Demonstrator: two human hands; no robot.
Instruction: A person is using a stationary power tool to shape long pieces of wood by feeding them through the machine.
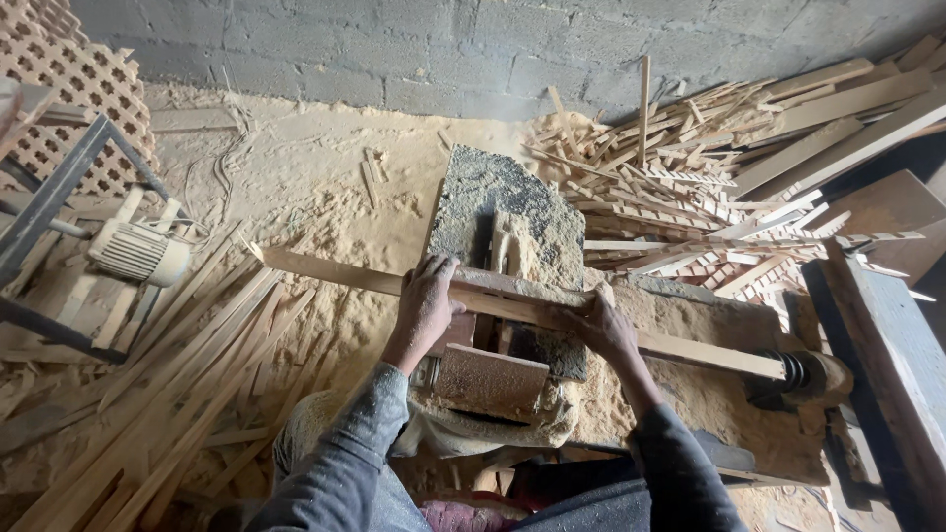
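Two hands gripped one long wooden slat (512, 307) that lay crosswise over a small dusty saw table (507, 212) at the middle of the view. The left hand (426, 307) had its grip closed over the slat, fingers curled across the top edge; the right hand (603, 327) was closed on it too, just toward 3 o'clock, thumb side up. The slat ran from about 10 o'clock to 4 o'clock, and its far right end met a dark coiled part (793, 370) that was hard to make out. Any blade was hidden under the slat and the sawdust (325, 197); only a slot-like block showed above the hands. A box-shaped part (490, 379) hung below the table, partly covered by cloth. At 9 o'clock sat a pale motor (138, 251), its frame cut off by the edge. Thin strips (187, 384) lay heaped at 8 o'clock, and a tangled pile of offcuts (690, 187) filled 2 o'clock. Grey sleeves (340, 463) covered both forearms.
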